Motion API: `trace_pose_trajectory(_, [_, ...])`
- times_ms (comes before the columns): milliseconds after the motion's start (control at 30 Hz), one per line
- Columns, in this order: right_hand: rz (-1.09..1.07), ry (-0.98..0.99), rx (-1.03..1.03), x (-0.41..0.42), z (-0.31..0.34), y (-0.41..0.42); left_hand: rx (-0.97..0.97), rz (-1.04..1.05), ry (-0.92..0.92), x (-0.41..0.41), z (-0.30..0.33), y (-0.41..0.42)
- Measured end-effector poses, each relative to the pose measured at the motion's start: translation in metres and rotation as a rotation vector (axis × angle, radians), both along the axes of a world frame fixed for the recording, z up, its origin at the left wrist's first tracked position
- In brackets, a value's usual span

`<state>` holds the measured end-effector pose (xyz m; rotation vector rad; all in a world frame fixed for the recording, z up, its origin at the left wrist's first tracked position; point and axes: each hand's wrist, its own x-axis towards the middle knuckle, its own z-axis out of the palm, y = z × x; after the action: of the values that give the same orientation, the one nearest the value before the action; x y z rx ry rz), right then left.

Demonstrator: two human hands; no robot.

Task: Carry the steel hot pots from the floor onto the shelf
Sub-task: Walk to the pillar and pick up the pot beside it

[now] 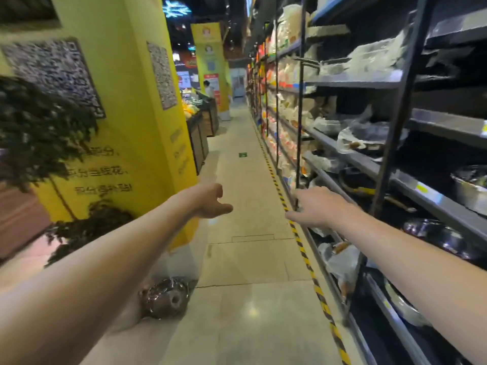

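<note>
Although both hands are empty, at least one pot (164, 299), shiny and wrapped in clear plastic, lies on the floor (253, 259) at the lower left of the frame, under the left forearm. On the right side, the shelf (432, 204) already holds steel pots (471, 188), so I judge the task partly done, with the floor pot left. The left hand (210, 201) is open in the air, and the right hand (319, 206) is open with spread fingers near the shelf edge.
</note>
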<state>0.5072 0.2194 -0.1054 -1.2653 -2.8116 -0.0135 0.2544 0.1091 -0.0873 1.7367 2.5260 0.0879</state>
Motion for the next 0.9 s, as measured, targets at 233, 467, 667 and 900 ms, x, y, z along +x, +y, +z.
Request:
trace_pose_trajectory(233, [0.281, 0.019, -0.004, -0.176, -0.001, -0.057, -0.027, 0.291, 0.033, -0.123, 0.011, -0.135])
trace_pose_trajectory(467, [0.488, -0.019, 0.066, -0.328, 0.010, -0.121, 0.019, 0.482, 0.053, -0.238, 0.019, -0.241])
trace_pose_trajectory(667, [0.584, -0.047, 0.096, -0.418, 0.023, -0.164, 0.035, 0.579, -0.052, -0.327, 0.008, -0.298])
trace_pose_trajectory(900, [0.596, -0.056, 0.113, -0.499, 0.011, -0.151, 0.017, 0.614, -0.066, -0.405, -0.016, -0.292])
